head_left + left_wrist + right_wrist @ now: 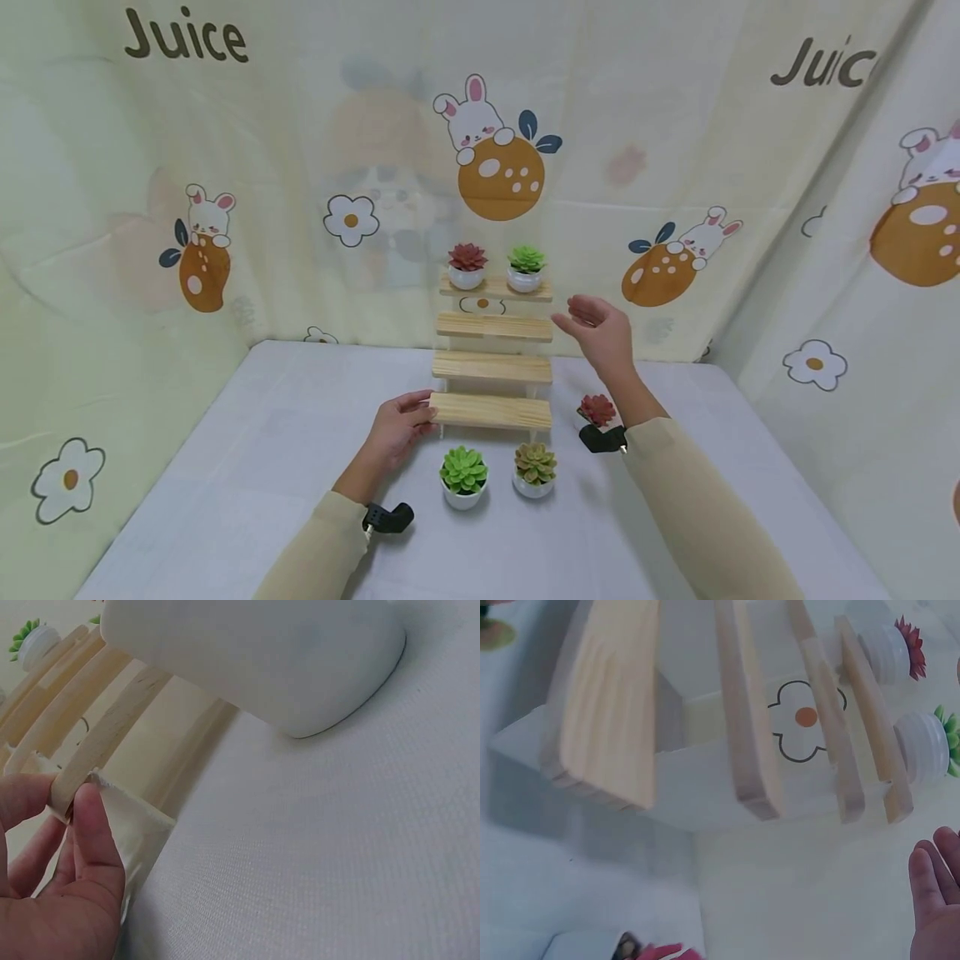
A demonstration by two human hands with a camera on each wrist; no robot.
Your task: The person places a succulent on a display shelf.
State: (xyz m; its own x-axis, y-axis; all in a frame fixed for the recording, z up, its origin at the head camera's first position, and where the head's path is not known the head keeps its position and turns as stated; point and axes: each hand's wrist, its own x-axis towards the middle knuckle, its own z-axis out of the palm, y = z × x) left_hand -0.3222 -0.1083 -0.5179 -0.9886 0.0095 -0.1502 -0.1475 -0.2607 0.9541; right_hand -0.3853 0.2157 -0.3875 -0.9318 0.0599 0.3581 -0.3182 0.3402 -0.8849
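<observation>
A stepped wooden shelf (491, 367) stands in the middle of the table. My left hand (401, 429) pinches the left end of its lowest board (112, 727) between thumb and fingers. On the top board sit a red succulent (467, 265) and a bright green succulent (526, 267), both in white pots. My right hand (600, 329) is raised to the right of the upper boards, fingers extended, holding nothing. In front of the shelf stand a green succulent (463, 475) and a brownish-green one (535, 469). Another red succulent (597, 410) stands beneath my right forearm, partly hidden by the wrist camera.
A white cloth covers the table (225, 467). Behind and beside it hang cream curtains (300, 150) printed with rabbits, oranges and flowers. In the left wrist view a large white pot (262, 660) fills the top, close to the camera.
</observation>
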